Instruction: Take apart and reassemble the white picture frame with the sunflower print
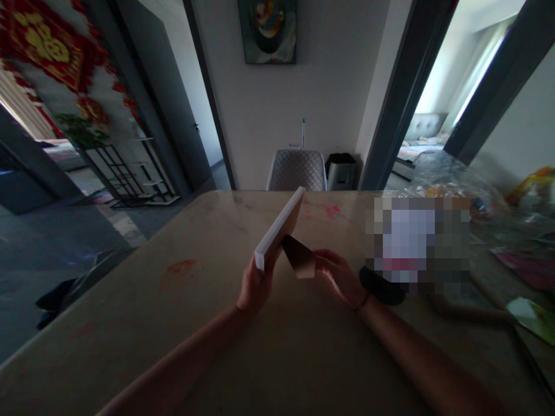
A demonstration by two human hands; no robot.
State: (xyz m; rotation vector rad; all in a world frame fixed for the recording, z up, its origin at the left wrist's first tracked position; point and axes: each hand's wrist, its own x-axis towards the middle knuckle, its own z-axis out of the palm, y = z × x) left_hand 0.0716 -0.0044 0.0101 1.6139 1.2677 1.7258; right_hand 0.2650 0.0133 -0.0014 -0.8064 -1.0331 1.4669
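Note:
A flat panel with a white edge (280, 228) stands on its side, tilted, above the middle of the table. My left hand (256, 286) is closed round its near end. A dark brown flap (299, 256) with a paler lower edge sticks out from the panel's right side. My right hand (338, 274) pinches the right edge of this flap between thumb and fingers. Whether flap and panel are joined cannot be made out. The panel's left face is hidden by the angle.
The table (208, 231) has reddish stains. On its right lie a black object (381, 286), a blurred-out patch, clear plastic wrapping (451, 173) and a green-white packet (533, 318). A quilted chair (298, 170) and a bin (341, 172) stand beyond the far edge.

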